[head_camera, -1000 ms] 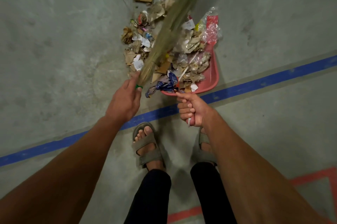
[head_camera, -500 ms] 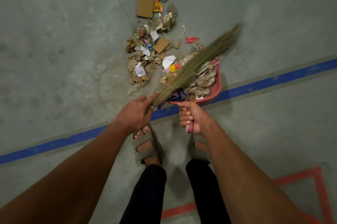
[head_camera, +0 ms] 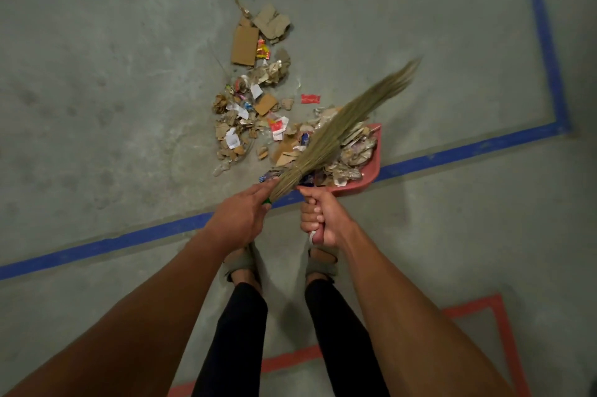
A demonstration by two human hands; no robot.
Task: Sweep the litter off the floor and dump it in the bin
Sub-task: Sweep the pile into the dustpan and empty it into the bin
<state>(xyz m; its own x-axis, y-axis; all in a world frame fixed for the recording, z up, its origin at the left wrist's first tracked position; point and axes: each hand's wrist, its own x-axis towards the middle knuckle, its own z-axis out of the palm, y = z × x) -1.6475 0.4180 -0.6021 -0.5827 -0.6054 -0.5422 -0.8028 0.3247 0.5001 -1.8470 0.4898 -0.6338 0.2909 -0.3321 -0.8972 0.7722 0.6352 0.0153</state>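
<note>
Left hand (head_camera: 240,218) gripping straw grass broom (head_camera: 336,131), bristles lying across red plastic dustpan (head_camera: 371,170) | right hand (head_camera: 321,218) clutching dustpan handle | cardboard-and-wrapper litter (head_camera: 248,118) lying partly in pan, partly on grey concrete floor (head_camera: 97,73).

1. Floor (head_camera: 97,73): matt grey concrete, mottled and scuffed, upper left of the frame.
2. Broom (head_camera: 336,131): dry straw-like bristles, dull tan, centre right.
3. Dustpan (head_camera: 374,167): smooth pink plastic, slight sheen.
4. Litter (head_camera: 245,115): torn brown cardboard, white paper scraps, shiny crinkled wrappers, upper centre.
5. Blue tape (head_camera: 97,244) and red tape (head_camera: 504,332): flat, matt, worn at edges.
6. Sandals (head_camera: 240,262): dull grey-green cloth-like straps.
</note>
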